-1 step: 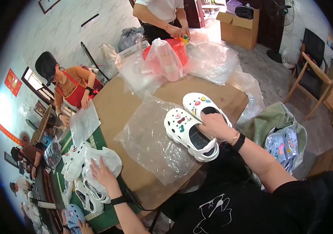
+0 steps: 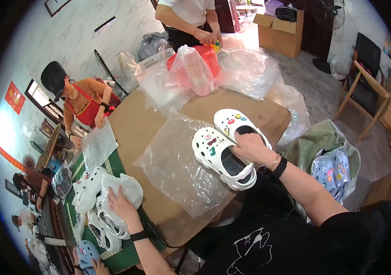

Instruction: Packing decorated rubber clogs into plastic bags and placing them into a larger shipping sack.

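In my right hand [image 2: 256, 149] is a pair of white clogs [image 2: 211, 145] with colourful charms on the toes. Its fingers grip the inner sides where the two shoes meet, over the table's near edge. To the left, my left hand [image 2: 123, 205] lies with fingers spread on a thin white plastic bag [image 2: 132, 189]. Several more white clogs [image 2: 90, 188] are heaped beside and under that bag on a green cutting mat [image 2: 142, 240]. Flat between my hands lies a clear plastic bag [image 2: 170, 169], next to the held clogs.
A brown table [image 2: 158, 123] stretches away from me. Beyond it, a person handles something near a red round container [image 2: 209, 59] and plastic bags [image 2: 250, 68]. At left, a person in a red apron holds a clear bag [image 2: 99, 144]. Bagged clogs fill a green sack [image 2: 317, 137] at right.
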`<action>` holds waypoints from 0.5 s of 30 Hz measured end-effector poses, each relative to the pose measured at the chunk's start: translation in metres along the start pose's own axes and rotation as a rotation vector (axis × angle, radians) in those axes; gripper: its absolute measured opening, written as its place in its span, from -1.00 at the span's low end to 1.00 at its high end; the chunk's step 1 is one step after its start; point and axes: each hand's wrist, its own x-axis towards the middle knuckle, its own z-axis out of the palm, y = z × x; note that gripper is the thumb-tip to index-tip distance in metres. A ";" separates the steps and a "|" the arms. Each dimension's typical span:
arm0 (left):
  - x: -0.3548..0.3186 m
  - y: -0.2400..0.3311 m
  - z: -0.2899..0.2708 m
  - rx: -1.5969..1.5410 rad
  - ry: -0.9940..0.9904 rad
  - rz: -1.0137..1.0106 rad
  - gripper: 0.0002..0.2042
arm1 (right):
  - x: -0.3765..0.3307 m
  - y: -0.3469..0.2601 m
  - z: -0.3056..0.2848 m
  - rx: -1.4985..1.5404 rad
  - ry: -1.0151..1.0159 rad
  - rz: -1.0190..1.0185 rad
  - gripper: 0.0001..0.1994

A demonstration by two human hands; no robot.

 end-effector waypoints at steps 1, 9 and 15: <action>0.002 -0.001 0.000 -0.084 -0.035 0.054 -0.49 | 0.001 0.001 0.001 0.001 -0.002 -0.008 -0.64; 0.011 0.025 -0.028 -0.557 -0.244 0.092 -0.54 | 0.003 0.010 -0.033 0.024 -0.231 -0.073 -0.45; -0.004 0.064 -0.065 -0.611 -0.119 0.221 -0.59 | 0.042 0.076 -0.120 0.544 -0.329 -0.106 -0.72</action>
